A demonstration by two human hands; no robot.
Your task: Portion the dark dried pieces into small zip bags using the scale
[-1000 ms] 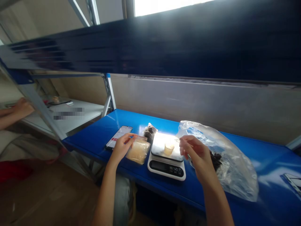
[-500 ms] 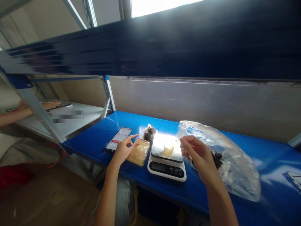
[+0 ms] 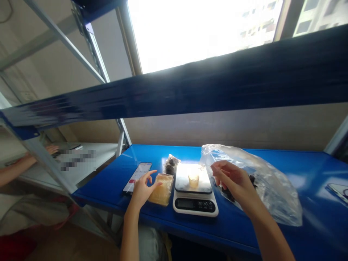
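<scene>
My left hand (image 3: pixel 143 188) hovers with fingers apart over a smartphone (image 3: pixel 137 176) and the edge of a small clear bag of pale yellow stuff (image 3: pixel 162 189) on the blue shelf (image 3: pixel 122 159). My right hand (image 3: pixel 233 179) is curled, fingers together, at the mouth of a big clear plastic bag (image 3: pixel 255 181) with dark pieces inside. What it pinches, if anything, I cannot make out. Between the hands stands a white kitchen scale (image 3: pixel 194 190) with a little translucent cup (image 3: pixel 193 179) on its plate.
A small bag of dark pieces (image 3: pixel 170 164) lies behind the yellow bag. A dark shelf beam (image 3: pixel 190 90) crosses above. At far left another person's hand (image 3: pixel 51 148) rests on a white table (image 3: pixel 89 163). A second phone (image 3: pixel 338 189) lies at the far right.
The view has tilted upward, showing the bright window. My left hand has shifted slightly toward me from the bag's top, fingers spread. The right hand stays at the large bag's mouth.
</scene>
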